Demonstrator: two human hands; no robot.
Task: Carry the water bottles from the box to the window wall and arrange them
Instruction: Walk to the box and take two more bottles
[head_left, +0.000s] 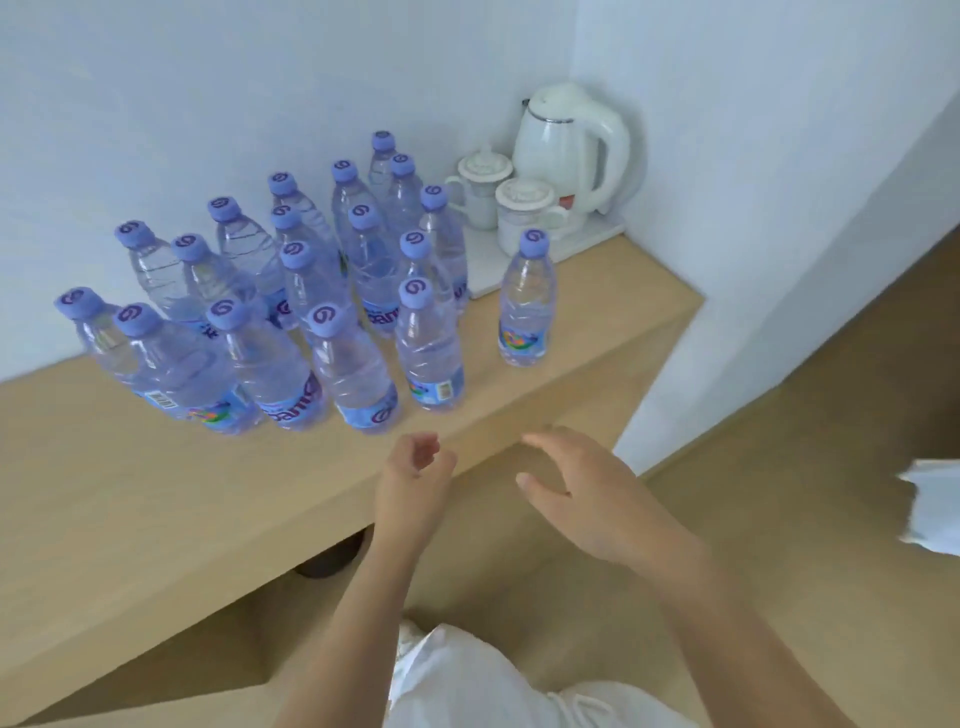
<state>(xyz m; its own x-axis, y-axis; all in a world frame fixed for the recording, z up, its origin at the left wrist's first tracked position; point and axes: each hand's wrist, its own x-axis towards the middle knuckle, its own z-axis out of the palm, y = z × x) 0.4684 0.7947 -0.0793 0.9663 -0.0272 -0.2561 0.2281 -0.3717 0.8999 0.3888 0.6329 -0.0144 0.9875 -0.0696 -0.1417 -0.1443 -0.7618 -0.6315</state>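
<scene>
Wooden shelf (156, 493) along wall. Water bottles (270, 291), clear, liquid-filled, purple-capped, cluster at 10 o'clock; lone bottle (525, 306) at 1 o'clock. Kettle (569, 150), two lidded cups (522, 215) on tray at 1 o'clock. Left hand (415, 467) loosely curled, right hand (587, 488) spread; both empty.

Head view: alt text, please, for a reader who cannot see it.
Both hands, left and right, hover empty before upright water bottles on a wooden shelf. One bottle stands apart, near a white kettle.
</scene>
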